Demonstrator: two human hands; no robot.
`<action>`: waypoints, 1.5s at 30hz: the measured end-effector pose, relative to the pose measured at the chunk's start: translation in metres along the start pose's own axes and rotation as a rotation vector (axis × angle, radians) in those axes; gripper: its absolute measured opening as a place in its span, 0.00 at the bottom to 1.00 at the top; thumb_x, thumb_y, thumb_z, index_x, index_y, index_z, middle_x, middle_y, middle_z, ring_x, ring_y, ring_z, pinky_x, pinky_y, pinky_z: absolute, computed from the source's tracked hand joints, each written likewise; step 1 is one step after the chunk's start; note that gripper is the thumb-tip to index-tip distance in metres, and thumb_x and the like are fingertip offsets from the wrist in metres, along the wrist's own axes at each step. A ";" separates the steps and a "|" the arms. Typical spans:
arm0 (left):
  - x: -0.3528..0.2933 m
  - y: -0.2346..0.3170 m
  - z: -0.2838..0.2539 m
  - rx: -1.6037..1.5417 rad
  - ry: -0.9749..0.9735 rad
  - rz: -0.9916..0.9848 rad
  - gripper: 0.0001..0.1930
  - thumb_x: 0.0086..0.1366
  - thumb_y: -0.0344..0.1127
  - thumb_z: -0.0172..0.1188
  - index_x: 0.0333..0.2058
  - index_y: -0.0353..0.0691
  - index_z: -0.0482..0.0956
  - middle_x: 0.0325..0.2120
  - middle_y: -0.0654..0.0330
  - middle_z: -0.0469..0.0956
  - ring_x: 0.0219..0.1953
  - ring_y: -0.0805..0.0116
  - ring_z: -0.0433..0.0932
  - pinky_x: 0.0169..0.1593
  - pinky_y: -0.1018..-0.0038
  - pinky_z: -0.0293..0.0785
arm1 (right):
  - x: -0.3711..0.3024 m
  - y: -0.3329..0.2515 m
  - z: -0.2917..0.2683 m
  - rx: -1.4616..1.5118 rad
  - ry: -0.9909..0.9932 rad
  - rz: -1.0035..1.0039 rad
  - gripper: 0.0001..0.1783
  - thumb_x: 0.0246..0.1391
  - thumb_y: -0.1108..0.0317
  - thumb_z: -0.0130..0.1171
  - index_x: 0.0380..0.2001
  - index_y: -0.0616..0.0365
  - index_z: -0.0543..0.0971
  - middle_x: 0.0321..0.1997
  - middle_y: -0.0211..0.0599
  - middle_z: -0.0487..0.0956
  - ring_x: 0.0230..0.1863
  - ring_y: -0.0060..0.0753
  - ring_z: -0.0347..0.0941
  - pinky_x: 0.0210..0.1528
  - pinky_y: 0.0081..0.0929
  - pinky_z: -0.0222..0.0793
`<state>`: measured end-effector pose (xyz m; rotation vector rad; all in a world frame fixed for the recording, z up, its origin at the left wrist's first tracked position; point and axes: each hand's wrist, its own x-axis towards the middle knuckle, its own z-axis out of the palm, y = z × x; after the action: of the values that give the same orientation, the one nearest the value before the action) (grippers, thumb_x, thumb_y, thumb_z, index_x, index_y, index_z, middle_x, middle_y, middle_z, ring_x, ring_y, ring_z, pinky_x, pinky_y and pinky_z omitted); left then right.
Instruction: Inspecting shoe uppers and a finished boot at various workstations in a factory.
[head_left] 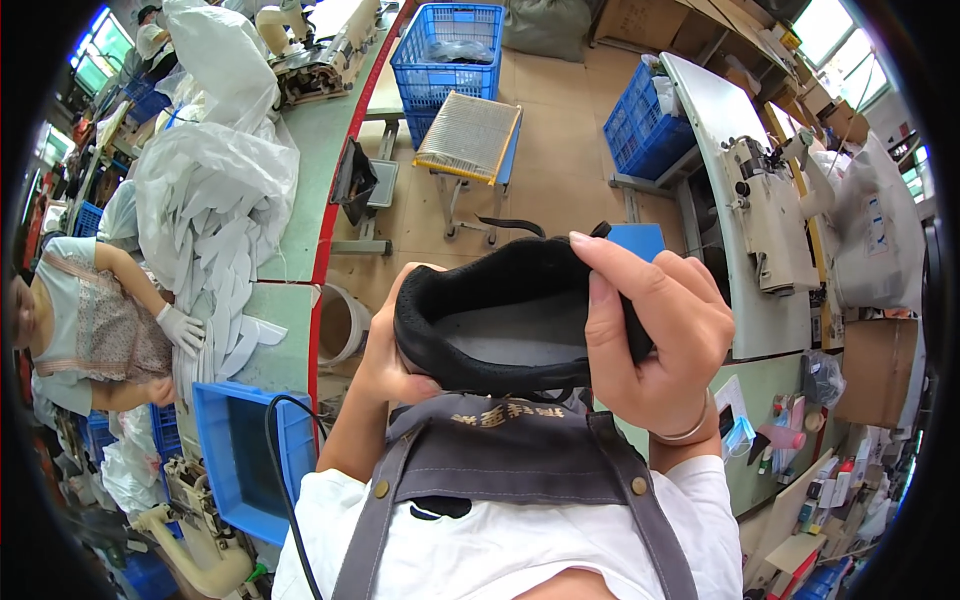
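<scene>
A black shoe [505,332] is held up in front of my chest, its opening facing up and its light grey insole showing. At its heel end, on the left, my left hand [386,350] grips the outside, thumb along the near side. My right hand [668,318] is closed at the tongue end, with thumb and index finger pinching the black upper by the far edge of the opening. From the far side a loose black lace [512,224] sticks out. The toe is mostly hidden behind my right hand.
A green table [290,235] on my left bears a heap of white cut pieces [215,250]; a gloved co-worker [105,320] stands beyond. A blue bin [250,460] sits near my left arm. Ahead are blue crates [447,50] and a rack [468,135]; a sewing machine [770,215] stands right.
</scene>
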<state>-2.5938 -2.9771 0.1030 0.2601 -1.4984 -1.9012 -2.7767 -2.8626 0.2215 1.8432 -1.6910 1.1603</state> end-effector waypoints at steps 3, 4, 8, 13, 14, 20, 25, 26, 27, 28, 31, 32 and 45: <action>0.003 -0.001 -0.001 -0.002 -0.016 0.000 0.46 0.34 0.51 0.68 0.48 0.22 0.63 0.44 0.52 0.67 0.47 0.63 0.69 0.52 0.71 0.64 | 0.000 -0.003 0.000 -0.009 -0.003 -0.016 0.19 0.32 0.80 0.58 0.34 0.61 0.79 0.11 0.26 0.66 0.11 0.25 0.57 0.17 0.23 0.46; 0.003 -0.002 -0.003 0.000 -0.017 -0.003 0.46 0.34 0.51 0.68 0.48 0.22 0.63 0.44 0.52 0.67 0.47 0.63 0.69 0.52 0.71 0.64 | 0.001 -0.006 -0.001 -0.007 -0.001 -0.012 0.19 0.32 0.80 0.58 0.34 0.61 0.79 0.11 0.26 0.66 0.11 0.25 0.57 0.17 0.23 0.46; 0.000 -0.005 -0.003 -0.061 -0.009 -0.015 0.47 0.37 0.52 0.68 0.50 0.21 0.61 0.46 0.49 0.69 0.49 0.63 0.69 0.54 0.70 0.64 | 0.006 -0.010 -0.003 -0.026 -0.104 0.064 0.13 0.40 0.81 0.57 0.33 0.60 0.80 0.15 0.31 0.70 0.14 0.27 0.57 0.19 0.23 0.50; -0.005 -0.010 -0.003 -0.110 0.035 -0.018 0.47 0.40 0.52 0.67 0.51 0.20 0.61 0.47 0.47 0.70 0.50 0.62 0.69 0.54 0.69 0.64 | 0.013 -0.013 -0.003 -0.052 -0.164 0.074 0.13 0.40 0.81 0.57 0.33 0.60 0.80 0.15 0.30 0.70 0.13 0.27 0.55 0.19 0.25 0.48; -0.006 -0.009 -0.003 -0.107 0.038 -0.035 0.46 0.41 0.52 0.66 0.51 0.20 0.62 0.47 0.47 0.70 0.50 0.62 0.70 0.54 0.70 0.64 | 0.014 -0.013 -0.002 -0.058 -0.166 0.075 0.12 0.40 0.80 0.58 0.33 0.60 0.80 0.14 0.31 0.70 0.13 0.28 0.56 0.19 0.25 0.49; -0.005 -0.005 0.002 -0.089 0.091 -0.129 0.43 0.44 0.53 0.65 0.50 0.22 0.64 0.45 0.50 0.72 0.48 0.65 0.71 0.52 0.71 0.65 | 0.012 0.002 0.010 -0.054 -0.136 0.137 0.10 0.42 0.78 0.57 0.32 0.59 0.80 0.14 0.35 0.70 0.14 0.32 0.61 0.20 0.26 0.54; -0.002 -0.006 0.001 -0.015 0.135 -0.182 0.41 0.41 0.51 0.68 0.48 0.25 0.66 0.45 0.52 0.71 0.48 0.65 0.70 0.51 0.73 0.64 | 0.008 0.020 0.021 0.028 -0.047 0.170 0.07 0.41 0.75 0.58 0.28 0.57 0.79 0.11 0.33 0.68 0.15 0.31 0.63 0.22 0.27 0.57; -0.002 -0.003 -0.001 0.172 0.058 -0.068 0.41 0.38 0.48 0.70 0.48 0.27 0.67 0.45 0.51 0.69 0.48 0.63 0.69 0.51 0.73 0.65 | 0.010 0.017 0.016 -0.001 -0.029 0.117 0.09 0.37 0.77 0.59 0.28 0.55 0.79 0.11 0.31 0.68 0.14 0.29 0.62 0.23 0.25 0.56; -0.002 0.001 -0.002 0.358 -0.019 0.044 0.41 0.35 0.44 0.72 0.48 0.28 0.69 0.45 0.51 0.68 0.48 0.61 0.68 0.50 0.73 0.65 | 0.010 0.014 0.010 0.002 -0.034 0.112 0.09 0.37 0.77 0.59 0.28 0.55 0.79 0.11 0.31 0.68 0.14 0.29 0.62 0.23 0.25 0.56; 0.002 0.018 0.012 0.397 -0.003 0.060 0.44 0.27 0.40 0.74 0.49 0.30 0.70 0.45 0.49 0.66 0.48 0.58 0.66 0.50 0.72 0.65 | 0.008 0.012 0.000 -0.036 0.035 -0.018 0.12 0.35 0.78 0.60 0.29 0.54 0.79 0.13 0.29 0.68 0.16 0.28 0.62 0.24 0.25 0.56; -0.002 0.028 0.021 1.010 0.032 0.369 0.37 0.39 0.36 0.70 0.50 0.30 0.68 0.43 0.50 0.65 0.45 0.58 0.67 0.48 0.71 0.67 | -0.014 -0.002 -0.016 -0.108 0.144 -0.153 0.18 0.36 0.69 0.62 0.36 0.48 0.74 0.22 0.27 0.74 0.24 0.27 0.65 0.27 0.26 0.56; -0.003 0.028 0.022 1.005 0.038 0.362 0.37 0.39 0.36 0.70 0.50 0.30 0.68 0.43 0.50 0.65 0.45 0.58 0.67 0.48 0.71 0.67 | -0.018 0.001 -0.005 -0.138 0.325 -0.205 0.14 0.42 0.63 0.57 0.36 0.46 0.71 0.22 0.29 0.75 0.24 0.26 0.65 0.26 0.26 0.56; 0.000 0.023 0.023 1.182 0.199 0.755 0.26 0.49 0.29 0.65 0.46 0.25 0.69 0.42 0.50 0.64 0.41 0.58 0.72 0.43 0.72 0.72 | -0.034 0.002 0.000 -0.153 0.384 -0.229 0.14 0.54 0.57 0.47 0.44 0.40 0.62 0.33 0.40 0.78 0.28 0.29 0.67 0.29 0.26 0.57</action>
<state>-2.5973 -2.9618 0.1316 0.3136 -2.0166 -0.2730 -2.7766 -2.8418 0.1947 1.5533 -1.2818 1.1632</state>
